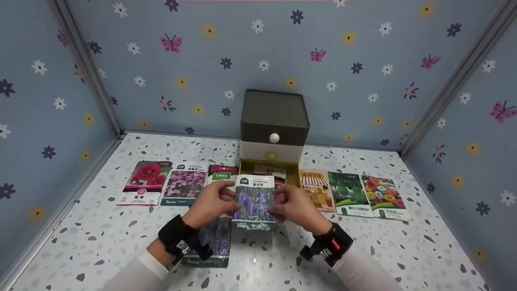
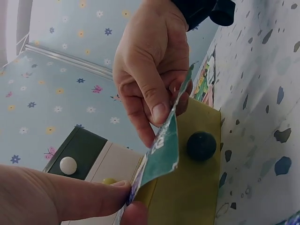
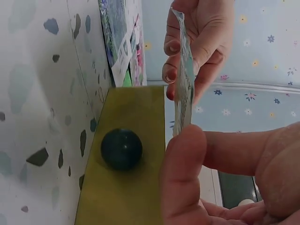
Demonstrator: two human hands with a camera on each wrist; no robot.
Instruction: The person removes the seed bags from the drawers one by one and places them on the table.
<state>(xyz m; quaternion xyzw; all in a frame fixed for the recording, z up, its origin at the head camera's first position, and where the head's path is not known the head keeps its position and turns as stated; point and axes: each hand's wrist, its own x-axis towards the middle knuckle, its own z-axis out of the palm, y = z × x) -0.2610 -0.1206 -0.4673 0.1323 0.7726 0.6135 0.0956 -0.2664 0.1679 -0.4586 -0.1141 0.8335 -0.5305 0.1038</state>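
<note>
A lavender seed packet (image 1: 254,202) is held up by its two side edges in front of the cabinet. My left hand (image 1: 212,204) pinches its left edge, and my right hand (image 1: 299,208) pinches the right one. Behind the packet, the yellow-green bottom drawer (image 1: 242,167) is pulled out; in the left wrist view its front (image 2: 197,183) bears a dark round knob (image 2: 201,146). Inside lies at least one packet (image 1: 262,167), partly hidden by the held one. Another lavender packet (image 1: 208,260) rests on the table below my left wrist.
The small cabinet (image 1: 274,107) has a dark top drawer and a white middle one, both closed. Left of it lie a red-flower packet (image 1: 147,176), a pink-flower packet (image 1: 185,184) and a partly covered one (image 1: 222,171). Several more, including a green one (image 1: 349,194), lie right.
</note>
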